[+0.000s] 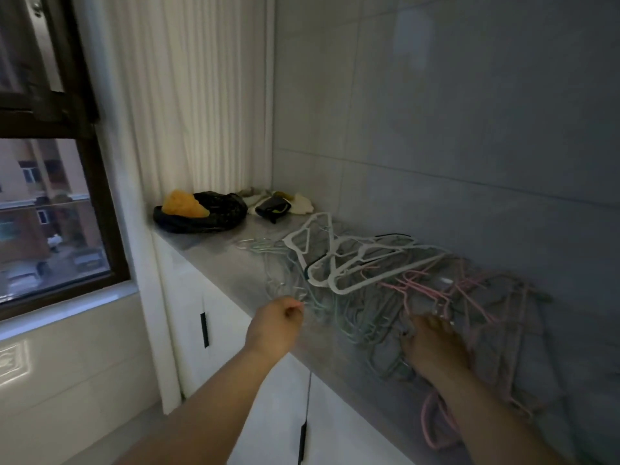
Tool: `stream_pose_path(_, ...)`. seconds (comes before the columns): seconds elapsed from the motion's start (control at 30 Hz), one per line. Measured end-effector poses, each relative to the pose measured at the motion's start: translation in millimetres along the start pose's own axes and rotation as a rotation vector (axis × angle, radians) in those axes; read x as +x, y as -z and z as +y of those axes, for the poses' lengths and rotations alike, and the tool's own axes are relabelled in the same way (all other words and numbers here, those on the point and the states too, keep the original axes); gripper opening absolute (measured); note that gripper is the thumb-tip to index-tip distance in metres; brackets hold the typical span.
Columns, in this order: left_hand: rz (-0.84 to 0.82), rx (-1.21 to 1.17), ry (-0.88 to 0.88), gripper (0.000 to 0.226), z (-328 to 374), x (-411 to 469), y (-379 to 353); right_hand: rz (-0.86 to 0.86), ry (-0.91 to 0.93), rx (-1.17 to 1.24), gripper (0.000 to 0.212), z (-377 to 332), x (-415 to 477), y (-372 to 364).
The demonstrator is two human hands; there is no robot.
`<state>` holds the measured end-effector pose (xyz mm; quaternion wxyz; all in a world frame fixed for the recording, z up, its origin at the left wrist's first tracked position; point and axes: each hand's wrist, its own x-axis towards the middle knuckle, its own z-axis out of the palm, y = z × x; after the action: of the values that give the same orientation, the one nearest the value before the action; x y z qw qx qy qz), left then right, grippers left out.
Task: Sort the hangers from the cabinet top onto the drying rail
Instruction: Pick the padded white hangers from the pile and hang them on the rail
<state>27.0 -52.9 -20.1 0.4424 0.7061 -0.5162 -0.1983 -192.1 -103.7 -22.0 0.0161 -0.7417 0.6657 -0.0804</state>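
Pinches green hangers (330, 313) in left hand (276, 325) near white hangers (389, 274), buries right hand (432, 349), grip unreadable, among pink hangers (419, 290) beside them, risks yanking tangled neighbours off cabinet top (214, 250).

Well beyond the grip, black bag (214, 214) with a yellow lump (184, 204), pale cloths (303, 202) and a dark pouch (272, 207) just right of it; window (50, 213) far left, tiled wall (469, 129) right

I see a tangled heap of hangers (375, 317) lying flat along the cabinet top (231, 263) — thin green hangers (288, 263) at its left, pink hangers (412, 290) to the right. Broad white hangers (385, 277) lie on top, toward the back.
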Motion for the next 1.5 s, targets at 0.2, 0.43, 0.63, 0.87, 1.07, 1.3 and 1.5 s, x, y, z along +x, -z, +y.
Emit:
stream_pose_path(0.2, -0.168, 0.476, -0.215, 0.051, 30.9, 66.9, -42.2, -0.072, 0.018, -0.032, 0.053, 2.8, 10.5, -9.2)
stream_pose_path(0.43, -0.353, 0.741, -0.134, 0.074, 42.9, 93.7, -75.9, -0.037, 0.017, -0.046, 0.052, 6.1, 11.3, -18.4)
stream_pose_path(0.63, -0.361, 0.292, 0.025, 0.049, 49.0, 114.7, -71.0, -0.01, 0.031, -0.03, 0.049, 6.8, 13.6, -23.1)
stream_pose_path(0.87, -0.375, -0.072, 0.225, 0.056, 57.6, 122.8, -54.3, 0.005, 0.023, -0.033, 0.047, 5.2, 13.3, -25.0)
stream_pose_path(1.07, -0.335, -0.796, 0.459, 0.013, 66.7, 109.7, -48.7, 0.01, 0.015, -0.027, 0.047, 4.1, 14.8, -26.7)
stream_pose_path(1.3, -0.236, -0.815, 0.325, 0.014, 69.0, 105.8, -38.8, 0.022, 0.021, -0.029, 0.045, 4.7, 15.8, -27.1)
stream_pose_path(1.5, -0.147, -0.74, 0.069, 0.021, 62.2, 95.8, -24.6, 0.07, 0.015, -0.042, 0.044, 2.6, 14.9, -25.9)
